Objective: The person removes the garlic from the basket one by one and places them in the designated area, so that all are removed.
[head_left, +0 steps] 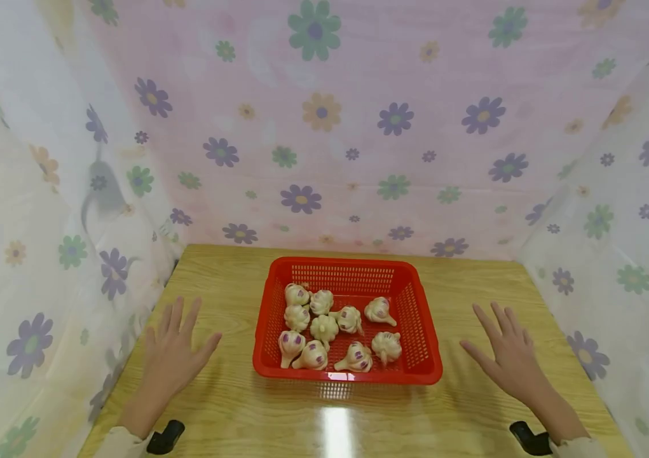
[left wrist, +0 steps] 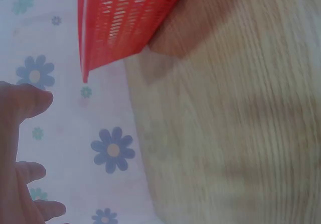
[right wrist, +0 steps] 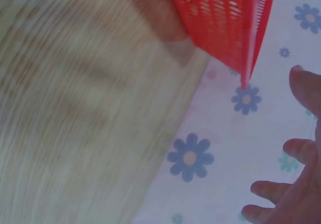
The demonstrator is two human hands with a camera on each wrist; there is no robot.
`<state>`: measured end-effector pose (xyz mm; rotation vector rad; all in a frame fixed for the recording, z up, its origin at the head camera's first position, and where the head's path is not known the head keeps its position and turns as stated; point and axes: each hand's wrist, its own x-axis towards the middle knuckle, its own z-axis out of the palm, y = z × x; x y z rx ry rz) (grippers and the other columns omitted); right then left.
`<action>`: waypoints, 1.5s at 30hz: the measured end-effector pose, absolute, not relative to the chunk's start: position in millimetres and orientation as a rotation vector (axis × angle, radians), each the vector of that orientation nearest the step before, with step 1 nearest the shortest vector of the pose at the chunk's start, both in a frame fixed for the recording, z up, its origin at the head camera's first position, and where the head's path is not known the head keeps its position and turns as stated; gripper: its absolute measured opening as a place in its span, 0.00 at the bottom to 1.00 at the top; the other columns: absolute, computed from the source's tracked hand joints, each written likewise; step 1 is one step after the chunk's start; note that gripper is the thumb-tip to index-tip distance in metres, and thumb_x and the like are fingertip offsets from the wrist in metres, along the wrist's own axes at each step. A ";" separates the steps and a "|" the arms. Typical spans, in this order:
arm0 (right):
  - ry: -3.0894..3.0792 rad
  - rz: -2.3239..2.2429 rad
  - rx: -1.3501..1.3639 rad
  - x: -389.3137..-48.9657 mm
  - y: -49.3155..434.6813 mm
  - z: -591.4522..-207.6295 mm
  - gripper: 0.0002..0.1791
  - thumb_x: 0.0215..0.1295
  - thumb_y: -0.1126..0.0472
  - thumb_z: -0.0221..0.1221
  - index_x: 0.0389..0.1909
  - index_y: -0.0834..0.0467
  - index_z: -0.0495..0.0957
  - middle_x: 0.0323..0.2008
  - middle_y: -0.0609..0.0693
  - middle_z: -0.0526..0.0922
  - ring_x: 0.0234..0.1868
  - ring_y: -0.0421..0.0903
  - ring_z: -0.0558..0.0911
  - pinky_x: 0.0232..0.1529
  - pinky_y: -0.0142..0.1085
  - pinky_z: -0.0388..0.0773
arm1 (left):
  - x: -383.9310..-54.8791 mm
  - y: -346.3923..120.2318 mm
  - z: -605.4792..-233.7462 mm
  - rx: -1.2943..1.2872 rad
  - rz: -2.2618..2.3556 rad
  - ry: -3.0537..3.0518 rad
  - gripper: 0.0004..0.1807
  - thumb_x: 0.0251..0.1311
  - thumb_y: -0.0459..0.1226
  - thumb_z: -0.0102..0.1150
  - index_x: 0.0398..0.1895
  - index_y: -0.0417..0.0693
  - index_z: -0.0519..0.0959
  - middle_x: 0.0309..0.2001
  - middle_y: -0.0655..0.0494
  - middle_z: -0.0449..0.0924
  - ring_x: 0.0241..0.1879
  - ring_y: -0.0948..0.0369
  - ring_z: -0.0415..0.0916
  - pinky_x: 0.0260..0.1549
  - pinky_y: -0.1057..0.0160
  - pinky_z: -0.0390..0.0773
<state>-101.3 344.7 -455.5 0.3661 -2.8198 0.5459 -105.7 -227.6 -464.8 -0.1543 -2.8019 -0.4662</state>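
A red plastic basket (head_left: 347, 376) with slotted walls stands on the wooden table, and several garlic bulbs (head_left: 324, 327) lie inside it, most of them toward its left side. To the left of the basket, my left hand (head_left: 175, 353) is spread with its fingers apart, holding nothing. On the opposite side my right hand (head_left: 507, 356) is likewise spread, apart from the basket and with nothing in it. Both wrist views show a basket wall, red (left wrist: 125, 23) in the left one and red (right wrist: 220, 23) in the right one, with a gap between it and the fingers.
The light wood table (head_left: 221, 407) ends at a flowered cloth (head_left: 353, 146) behind, and similar cloth hangs at the left and right. Black straps (head_left: 166, 437) sit at the wrists. A bright reflection shows on the table in front of the basket.
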 end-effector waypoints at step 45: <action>-2.885 1.375 0.632 -149.0 231.8 -420.1 0.29 0.64 0.51 0.60 0.62 0.60 0.66 0.56 0.57 0.72 0.53 0.59 0.75 0.45 0.47 0.78 | -170.1 -148.8 -480.5 0.121 -1.784 -2.658 0.22 0.56 0.31 0.63 0.55 0.38 0.75 0.46 0.42 0.76 0.29 0.57 0.75 0.22 0.55 0.80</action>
